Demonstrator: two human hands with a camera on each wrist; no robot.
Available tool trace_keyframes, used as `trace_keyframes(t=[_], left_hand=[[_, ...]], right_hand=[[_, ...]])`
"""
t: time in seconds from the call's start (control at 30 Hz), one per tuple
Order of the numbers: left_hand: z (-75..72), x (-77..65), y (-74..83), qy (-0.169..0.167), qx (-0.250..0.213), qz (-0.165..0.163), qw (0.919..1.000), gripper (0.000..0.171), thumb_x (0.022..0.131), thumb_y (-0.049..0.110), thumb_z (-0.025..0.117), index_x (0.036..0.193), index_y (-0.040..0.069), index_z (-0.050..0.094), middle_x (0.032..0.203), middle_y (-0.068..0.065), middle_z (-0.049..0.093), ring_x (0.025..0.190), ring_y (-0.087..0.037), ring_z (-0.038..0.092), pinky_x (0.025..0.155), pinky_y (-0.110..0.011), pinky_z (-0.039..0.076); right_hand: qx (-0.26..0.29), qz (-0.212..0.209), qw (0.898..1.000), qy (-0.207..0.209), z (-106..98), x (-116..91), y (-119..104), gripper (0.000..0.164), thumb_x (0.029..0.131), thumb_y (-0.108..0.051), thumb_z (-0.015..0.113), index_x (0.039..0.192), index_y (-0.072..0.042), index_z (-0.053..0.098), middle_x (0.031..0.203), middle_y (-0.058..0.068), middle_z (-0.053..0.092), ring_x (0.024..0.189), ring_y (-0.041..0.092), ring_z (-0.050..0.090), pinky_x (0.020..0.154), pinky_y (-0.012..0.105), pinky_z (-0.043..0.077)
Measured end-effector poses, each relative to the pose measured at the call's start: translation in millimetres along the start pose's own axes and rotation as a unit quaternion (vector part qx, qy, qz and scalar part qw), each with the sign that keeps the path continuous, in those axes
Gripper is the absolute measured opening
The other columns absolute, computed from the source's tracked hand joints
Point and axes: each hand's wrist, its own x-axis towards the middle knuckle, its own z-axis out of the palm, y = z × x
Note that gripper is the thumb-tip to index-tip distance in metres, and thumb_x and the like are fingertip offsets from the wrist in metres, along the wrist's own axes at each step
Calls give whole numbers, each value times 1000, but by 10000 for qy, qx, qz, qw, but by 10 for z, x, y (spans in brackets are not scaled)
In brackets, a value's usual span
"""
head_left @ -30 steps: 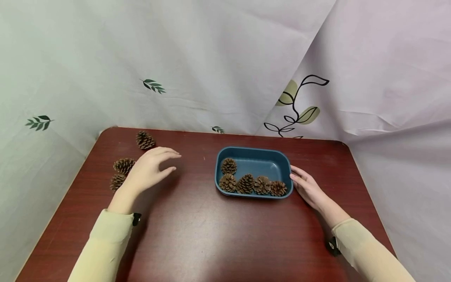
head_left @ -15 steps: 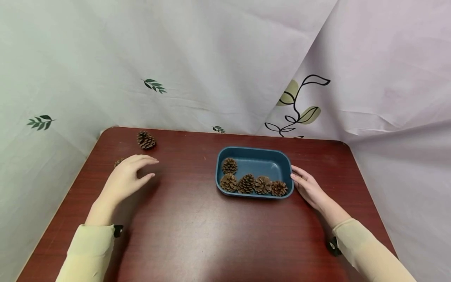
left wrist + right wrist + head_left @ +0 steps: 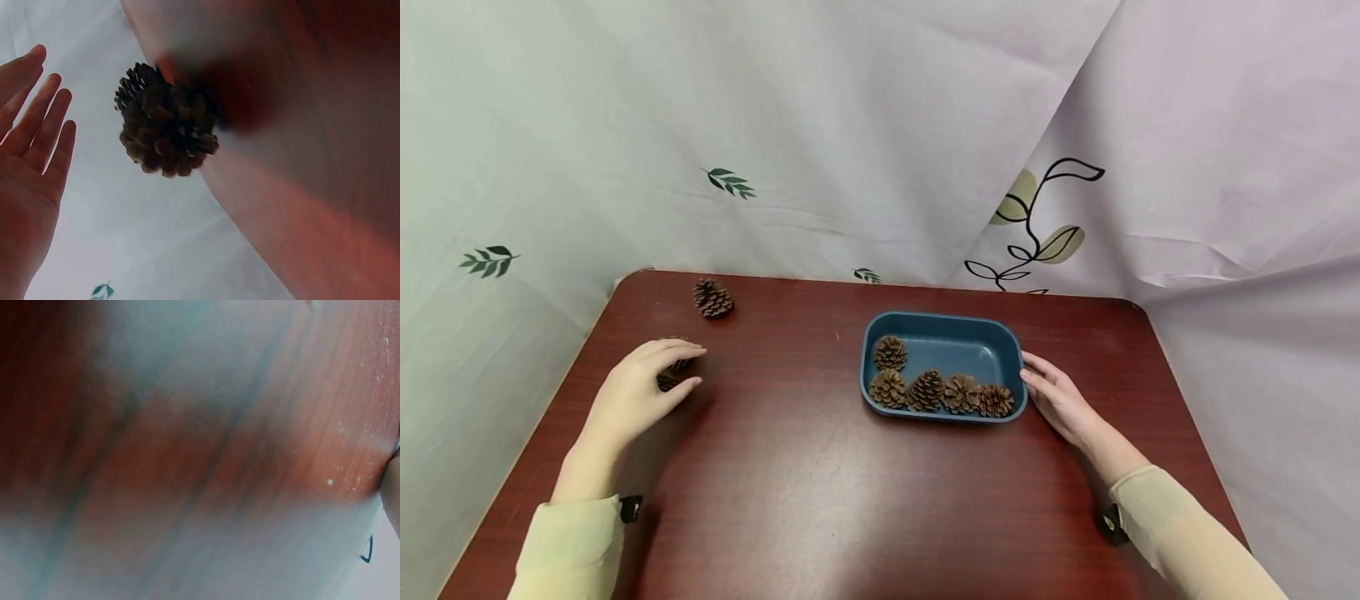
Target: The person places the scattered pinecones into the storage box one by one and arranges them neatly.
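My left hand (image 3: 636, 387) is low over the table's left side, its thumb and fingers spread apart. Behind it, a pine cone (image 3: 668, 381) shows in the gap between thumb and fingers, mostly hidden. The left wrist view has two pine cones (image 3: 167, 132) overlapping, off to the side of the fingers (image 3: 47, 122). Farther back lies another pine cone (image 3: 712, 298). With its fingertips at the right end of the blue tub (image 3: 1019, 392), my right hand (image 3: 1056, 400) touches the outer wall. Several pine cones (image 3: 927, 390) sit inside, along the tub's near and left sides.
The dark red wooden table (image 3: 820, 500) has rounded back corners. A pale cloth (image 3: 850, 150) with leaf prints hangs along its back and sides. In the right wrist view, mostly blurred tabletop (image 3: 187, 456) appears.
My left hand has moved left and toward the near side, coming over the two left pine cones and covering most of them. The right hand and the tub have stayed put.
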Motion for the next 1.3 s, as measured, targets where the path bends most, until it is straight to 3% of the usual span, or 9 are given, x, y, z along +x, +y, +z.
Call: trace_keyframes(t=[0.17, 0.43, 0.57, 0.9, 0.97, 1.07, 1.17, 1.3], left_hand=[[-14, -82, -66, -37, 41, -251, 9997, 45, 76, -4, 89, 118, 7, 77, 119, -17, 74, 117, -36, 64, 97, -47, 46], [-18, -219, -211, 63, 190, -194, 9996, 47, 71, -4, 92, 115, 3, 77, 115, -21, 75, 113, -41, 65, 97, -51, 45], [-38, -295, -275, 148, 263, -315, 9990, 51, 71, -2, 93, 118, 3, 76, 117, -22, 74, 113, -41, 64, 96, -50, 45], [-103, -392, -401, 184, 100, -735, 9971, 50, 76, 1, 91, 123, 4, 74, 123, -19, 72, 118, -40, 60, 108, -15, 37], [-108, -417, -428, 184, 32, -817, 9965, 49, 78, 3, 91, 124, 5, 74, 124, -18, 72, 120, -33, 60, 108, -5, 31], [-114, -452, -471, 232, -183, -957, 9950, 48, 80, 4, 90, 125, 5, 74, 124, -18, 72, 123, 2, 57, 104, 5, 23], [-121, -480, -507, 263, -373, -1119, 9927, 48, 81, 4, 90, 126, 4, 74, 123, -19, 72, 118, 32, 37, 99, 8, 21], [-129, -507, -553, 199, -506, -1266, 9905, 49, 80, 5, 91, 126, 5, 74, 122, -17, 72, 117, 37, 31, 97, 8, 22]], right_hand=[[40, -37, 10000, -32, 3, 3, 3, 54, 115, -13, 45, 163, 4, 29, 138, -19, 64, 127, -7, 62, 106, 9, 49], [107, -54, 9999, -13, 10, -4, 1, 55, 115, -13, 45, 164, 5, 27, 138, -20, 64, 128, -8, 61, 106, 8, 48], [106, -32, 9999, 12, 16, -5, -2, 54, 115, -13, 46, 164, 3, 29, 138, -21, 64, 128, -9, 61, 106, 8, 48], [124, -75, 9999, 93, 4, -24, -12, 42, 115, -12, 45, 157, -8, 42, 136, -21, 65, 126, -9, 61, 105, 8, 48], [127, -66, 9998, 113, 2, -26, -10, 40, 115, -13, 45, 155, -11, 44, 136, -21, 65, 126, -9, 61, 104, 8, 48], [160, -98, 9998, 81, 3, -24, -10, 39, 115, -11, 45, 154, -12, 46, 136, -21, 65, 126, -9, 61, 105, 8, 48], [200, -124, 9997, 52, 8, -22, -14, 37, 115, -12, 45, 152, -14, 49, 136, -20, 66, 126, -8, 61, 105, 8, 48], [203, -108, 9997, 56, 10, -19, -23, 37, 115, -12, 45, 152, -14, 48, 136, -20, 66, 126, -8, 61, 105, 8, 48]])
